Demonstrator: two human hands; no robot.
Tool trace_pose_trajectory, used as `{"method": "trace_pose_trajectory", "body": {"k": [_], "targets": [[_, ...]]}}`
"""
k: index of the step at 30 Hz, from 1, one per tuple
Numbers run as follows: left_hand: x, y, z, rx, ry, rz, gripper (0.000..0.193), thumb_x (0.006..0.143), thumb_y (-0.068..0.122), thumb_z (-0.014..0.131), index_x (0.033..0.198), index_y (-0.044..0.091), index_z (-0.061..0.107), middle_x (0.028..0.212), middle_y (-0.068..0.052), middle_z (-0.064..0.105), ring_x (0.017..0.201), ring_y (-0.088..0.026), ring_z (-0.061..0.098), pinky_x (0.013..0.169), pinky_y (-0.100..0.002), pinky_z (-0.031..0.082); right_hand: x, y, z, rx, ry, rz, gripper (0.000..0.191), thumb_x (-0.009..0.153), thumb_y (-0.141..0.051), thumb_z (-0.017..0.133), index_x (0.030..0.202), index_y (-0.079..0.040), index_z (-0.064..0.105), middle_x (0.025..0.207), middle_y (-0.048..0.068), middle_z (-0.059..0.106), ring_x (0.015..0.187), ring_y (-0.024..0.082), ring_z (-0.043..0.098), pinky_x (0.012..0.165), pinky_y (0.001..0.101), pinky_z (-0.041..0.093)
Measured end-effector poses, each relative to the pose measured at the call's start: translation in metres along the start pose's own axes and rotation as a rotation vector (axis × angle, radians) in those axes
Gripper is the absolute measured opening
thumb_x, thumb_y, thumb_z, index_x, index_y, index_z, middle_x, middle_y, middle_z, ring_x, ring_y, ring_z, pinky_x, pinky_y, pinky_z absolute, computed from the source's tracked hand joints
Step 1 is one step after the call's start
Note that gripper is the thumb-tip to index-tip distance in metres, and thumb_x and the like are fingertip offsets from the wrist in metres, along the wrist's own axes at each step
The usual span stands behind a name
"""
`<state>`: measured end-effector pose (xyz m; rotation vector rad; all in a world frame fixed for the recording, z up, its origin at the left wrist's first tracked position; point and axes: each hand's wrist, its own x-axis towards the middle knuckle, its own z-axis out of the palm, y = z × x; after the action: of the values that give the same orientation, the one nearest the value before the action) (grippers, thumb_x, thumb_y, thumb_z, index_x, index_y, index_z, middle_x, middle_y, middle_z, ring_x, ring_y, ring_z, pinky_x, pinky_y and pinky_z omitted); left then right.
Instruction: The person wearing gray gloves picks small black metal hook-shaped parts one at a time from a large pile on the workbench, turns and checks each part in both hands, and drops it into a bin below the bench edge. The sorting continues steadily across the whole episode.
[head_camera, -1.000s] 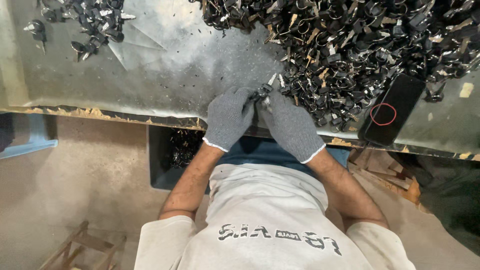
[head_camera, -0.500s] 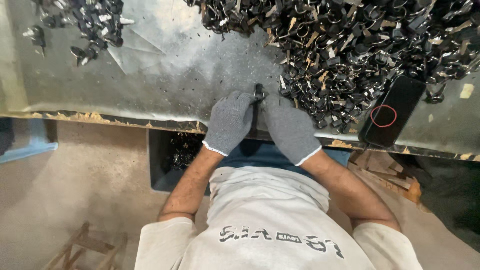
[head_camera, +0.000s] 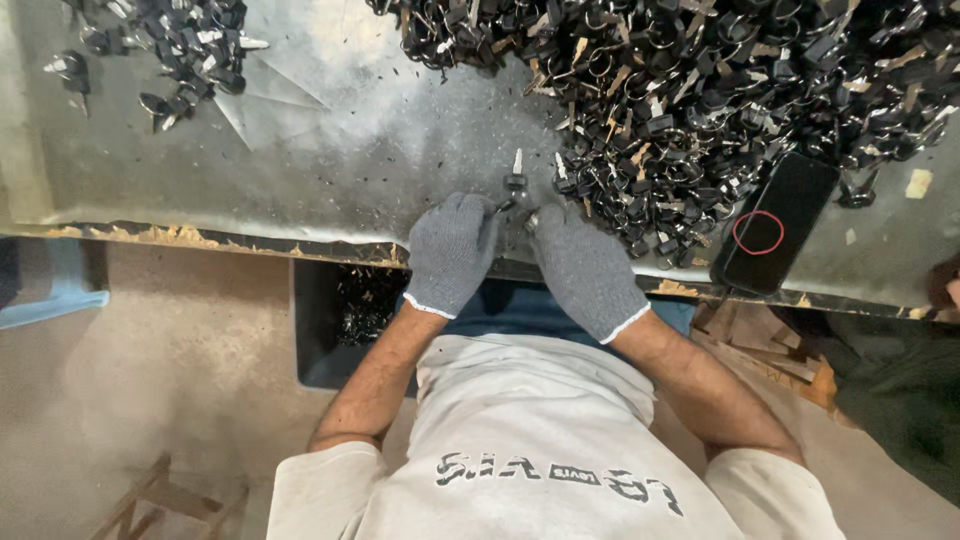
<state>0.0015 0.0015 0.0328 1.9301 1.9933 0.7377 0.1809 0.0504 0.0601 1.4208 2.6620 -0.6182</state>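
Since half a second ago, a single key (head_camera: 516, 170) with a black head stands free on the metal table (head_camera: 330, 150), at 12 o'clock from the hands; before, it was at the fingertips. It seems one piece is now put down and the hands work on the next one.

The left hand (head_camera: 452, 252) and the right hand (head_camera: 583, 268), both in grey knit gloves, rest side by side at the near table edge. Their fingers curl inward around a small dark key part (head_camera: 507, 206) between the fingertips; the grip looks closed, not spread.

The big heap of keys (head_camera: 700, 100) lies at 1 o'clock, a smaller pile (head_camera: 180, 45) at 10 o'clock, and a black phone (head_camera: 778, 222) at 3 o'clock.
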Motion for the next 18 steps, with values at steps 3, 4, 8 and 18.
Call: {"method": "trace_pose_trajectory", "body": {"k": [3,4,8,18], "targets": [[0.000,-0.006,0.003,-0.022,0.016,0.052,0.012,0.087,0.020,0.074,0.091,0.012,0.066,0.085,-0.009,0.065,0.073,-0.033,0.066,0.065,-0.047,0.051,0.001,-0.004,0.006,-0.052,0.068,-0.043,0.024,0.100,-0.030,0.062,0.102,-0.006,0.058,0.090,0.017,0.068,0.066,0.036,0.072,0.046,0.0509,0.056],[0.001,-0.006,0.004,-0.019,0.003,0.074,0.012,0.086,0.020,0.074,0.089,0.012,0.066,0.083,-0.009,0.065,0.071,-0.033,0.065,0.065,-0.047,0.050,0.003,-0.005,0.008,-0.078,0.094,-0.057,0.023,0.098,-0.029,0.063,0.102,-0.007,0.059,0.090,0.016,0.068,0.067,0.036,0.072,0.045,0.0522,0.056],[0.002,0.005,0.005,0.019,-0.015,0.053,0.011,0.087,0.019,0.072,0.092,0.011,0.066,0.085,-0.011,0.066,0.074,-0.035,0.066,0.066,-0.047,0.051,0.010,-0.002,0.008,0.006,0.038,-0.058,0.032,0.099,-0.028,0.063,0.120,-0.006,0.056,0.096,0.020,0.070,0.076,0.041,0.072,0.057,0.0560,0.057],[0.061,-0.006,-0.035,0.101,-0.033,0.399,0.026,0.086,0.031,0.071,0.110,0.023,0.075,0.102,-0.008,0.066,0.093,-0.032,0.066,0.080,-0.047,0.052,-0.009,-0.011,0.002,-0.038,0.046,-0.153,0.052,0.086,-0.036,0.072,0.123,-0.008,0.049,0.113,0.023,0.066,0.090,0.045,0.072,0.061,0.0569,0.056]]}}
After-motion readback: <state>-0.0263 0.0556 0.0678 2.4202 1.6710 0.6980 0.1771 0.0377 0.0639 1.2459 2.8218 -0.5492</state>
